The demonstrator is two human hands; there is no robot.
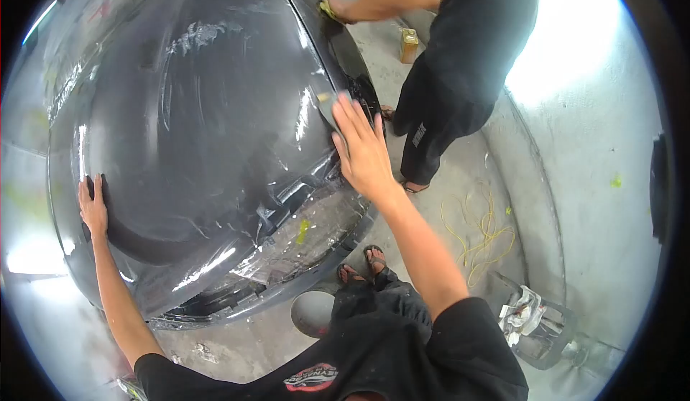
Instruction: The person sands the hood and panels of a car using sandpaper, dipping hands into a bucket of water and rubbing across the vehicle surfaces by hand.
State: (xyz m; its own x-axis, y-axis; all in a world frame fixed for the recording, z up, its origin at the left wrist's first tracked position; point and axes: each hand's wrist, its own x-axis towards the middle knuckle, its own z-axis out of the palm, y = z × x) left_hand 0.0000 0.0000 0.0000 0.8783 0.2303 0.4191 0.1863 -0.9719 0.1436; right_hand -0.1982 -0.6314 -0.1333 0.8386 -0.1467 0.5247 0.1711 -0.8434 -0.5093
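Observation:
A dark car hood (215, 113) fills the left half of the head view, glossy with wet-looking streaks and whitish smears. My left hand (93, 208) lies flat on the hood's left edge, fingers stretched and nothing in them. Near the hood's right edge, my right hand (363, 148) presses a thin grey pad (327, 108) with a pale yellowish corner; the fingers cover most of it. Clear plastic film (323, 221) covers part of the car's front below the hood.
Another person in dark trousers (453, 77) stands at the car's right side, a hand (338, 9) with something yellow-green on the fender. On the floor are a yellow tin (408, 46), a tangled yellow cord (483, 239), a grey bowl (312, 313) and a wheeled stool (543, 329).

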